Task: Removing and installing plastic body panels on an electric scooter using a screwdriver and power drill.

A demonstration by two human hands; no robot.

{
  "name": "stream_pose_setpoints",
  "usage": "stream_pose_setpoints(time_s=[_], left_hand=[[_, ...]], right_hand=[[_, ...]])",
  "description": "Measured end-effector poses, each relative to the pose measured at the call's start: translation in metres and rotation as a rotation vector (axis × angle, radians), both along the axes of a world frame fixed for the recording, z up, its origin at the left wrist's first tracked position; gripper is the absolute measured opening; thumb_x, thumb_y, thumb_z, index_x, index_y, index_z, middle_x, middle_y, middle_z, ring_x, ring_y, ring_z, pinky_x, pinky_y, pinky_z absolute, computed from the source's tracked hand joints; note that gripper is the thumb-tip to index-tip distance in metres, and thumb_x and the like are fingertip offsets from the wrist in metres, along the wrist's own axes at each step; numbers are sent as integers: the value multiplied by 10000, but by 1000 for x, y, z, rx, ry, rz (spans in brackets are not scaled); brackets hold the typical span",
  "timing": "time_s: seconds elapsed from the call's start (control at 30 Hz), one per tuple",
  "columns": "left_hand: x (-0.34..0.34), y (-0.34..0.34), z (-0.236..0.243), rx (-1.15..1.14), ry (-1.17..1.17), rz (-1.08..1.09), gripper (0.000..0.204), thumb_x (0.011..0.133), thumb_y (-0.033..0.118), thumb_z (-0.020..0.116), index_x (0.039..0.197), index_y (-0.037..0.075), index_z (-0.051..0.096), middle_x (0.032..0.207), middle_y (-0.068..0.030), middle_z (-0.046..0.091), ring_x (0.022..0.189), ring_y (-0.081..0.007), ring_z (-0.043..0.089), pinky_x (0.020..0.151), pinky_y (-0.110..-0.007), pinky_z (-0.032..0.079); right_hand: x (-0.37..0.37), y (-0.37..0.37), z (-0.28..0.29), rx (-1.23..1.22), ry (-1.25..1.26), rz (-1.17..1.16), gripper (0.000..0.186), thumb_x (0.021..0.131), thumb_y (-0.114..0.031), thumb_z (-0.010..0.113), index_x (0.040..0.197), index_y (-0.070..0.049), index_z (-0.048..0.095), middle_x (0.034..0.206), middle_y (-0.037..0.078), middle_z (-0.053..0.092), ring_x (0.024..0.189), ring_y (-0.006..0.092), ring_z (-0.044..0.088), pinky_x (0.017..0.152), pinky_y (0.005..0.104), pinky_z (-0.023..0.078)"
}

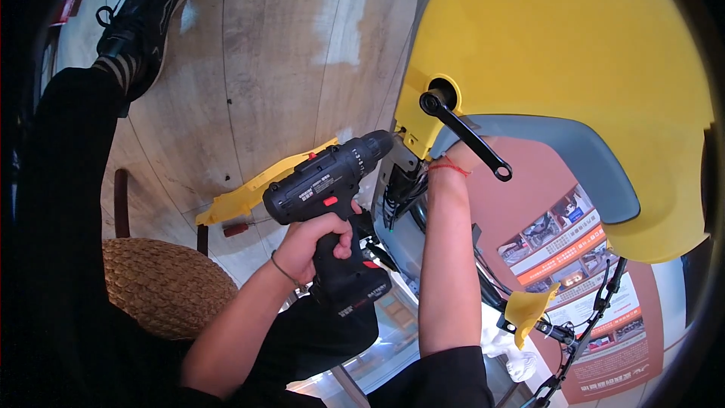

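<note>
My left hand (316, 245) is closed round the pistol grip of a black cordless drill (326, 180). The drill's chuck points right, at a metal bracket (404, 157) with dark wires by the edge of a large yellow vehicle body panel (559, 38). My right hand (462, 157), below a red string bracelet, reaches in behind the panel's edge and the black crank arm (476, 140). Its fingers are hidden there. Whether the drill's tip touches a screw cannot be made out.
A long yellow trim piece (264, 181) lies on the wood-look floor (279, 45). A woven stool (170, 287) stands at lower left, below my shoe (143, 23). Handlebars with cables (596, 317) and a small yellow part (529, 310) stick out at lower right, before a brown poster board (619, 363).
</note>
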State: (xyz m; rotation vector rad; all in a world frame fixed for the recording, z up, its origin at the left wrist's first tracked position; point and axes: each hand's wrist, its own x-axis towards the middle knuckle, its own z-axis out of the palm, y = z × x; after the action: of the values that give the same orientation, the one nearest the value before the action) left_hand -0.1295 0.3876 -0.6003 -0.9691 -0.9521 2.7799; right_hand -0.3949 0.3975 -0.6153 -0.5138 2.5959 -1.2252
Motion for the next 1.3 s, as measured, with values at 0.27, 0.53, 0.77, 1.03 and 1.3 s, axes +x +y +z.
stream_pose_setpoints(time_s=[0.27, 0.53, 0.77, 1.03, 1.3], left_hand=[[5, -15, -4, 121, 35, -19, 287, 744, 67, 486, 1026, 10, 489, 614, -36, 467, 474, -113, 415, 532, -267, 381], [5, -20, -9, 154, 71, 5, 270, 745, 71, 473, 1011, 23, 487, 605, -24, 459, 469, -103, 403, 526, -263, 369], [3, -27, -5, 362, 88, 76, 267, 742, 58, 478, 1006, 21, 493, 607, -25, 467, 476, -94, 422, 527, -253, 390], [2, -30, -4, -18, -13, -100, 262, 720, 29, 505, 979, -5, 513, 580, -41, 483, 449, -115, 438, 498, -268, 389], [3, -20, -11, 132, 46, -33, 249, 731, 36, 495, 977, -1, 504, 582, -29, 468, 444, -106, 424, 501, -260, 381]], right_hand=[[3, -3, 0, -82, -57, -35, 339, 908, -341, 411, 1040, -45, 511, 970, 86, 549, 876, 189, 555, 786, 309, 453], [-12, 8, -1, 21, 8, 6, 359, 909, -346, 416, 1078, -44, 511, 1011, 78, 554, 916, 183, 549, 800, 307, 448], [-8, 6, -1, 16, 14, -2, 385, 904, -392, 417, 1073, -58, 510, 998, 79, 549, 904, 190, 547, 801, 316, 445], [-4, 3, 1, 26, -56, -5, 362, 909, -361, 412, 1073, -54, 512, 999, 81, 553, 919, 191, 549, 810, 321, 446], [2, 1, 1, -115, -123, -116, 351, 910, -339, 415, 1062, -40, 514, 979, 87, 561, 885, 197, 563, 779, 316, 463]])
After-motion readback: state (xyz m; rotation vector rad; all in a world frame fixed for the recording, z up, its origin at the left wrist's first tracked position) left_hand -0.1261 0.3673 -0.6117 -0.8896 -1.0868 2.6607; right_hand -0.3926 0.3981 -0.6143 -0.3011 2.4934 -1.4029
